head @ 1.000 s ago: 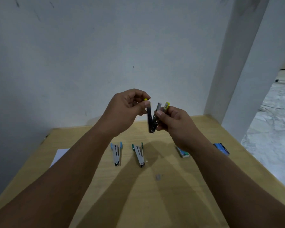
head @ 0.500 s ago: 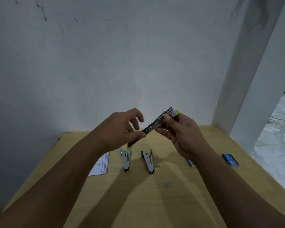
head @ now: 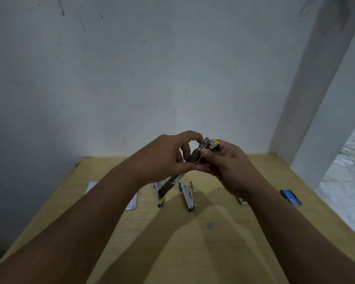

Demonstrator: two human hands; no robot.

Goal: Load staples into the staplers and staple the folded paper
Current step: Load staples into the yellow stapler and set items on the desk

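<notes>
2 staplers lie on the wooden table (head: 223,263) while a 3rd is held up above it, so the work is mid-load. Farthest left, the folded paper (head: 91,186) lies flat, mostly hidden behind the left forearm; if an arm drags across it, it could slide or unfold. Next, the blue stapler (head: 158,194) and the teal stapler (head: 188,196) rest side by side, both apparently hinged open. The lower end of the held yellow stapler (head: 173,182) hangs just over the blue one, and a careless drop of the wrist could knock it.

The left hand (head: 165,158) pinches the yellow stapler's long metal arm between thumb and curled fingers. The right hand (head: 226,167) pinches the upper end near the yellow cap, thumb on top. I cannot tell whether staples already sit in the channel. With the stapler swung open and tilted, a strip could slide out, or a fingertip could be nipped if the spring arm snaps shut.

1 loose staple strip (head: 211,225) lies on the table nearer the person; a sleeve or forearm could sweep it off. Further right, 1 staple box (head: 242,200) peeks from behind the right wrist, and the blue staple box (head: 291,197) sits close to the table's right edge, where a nudge might tip it over.
</notes>
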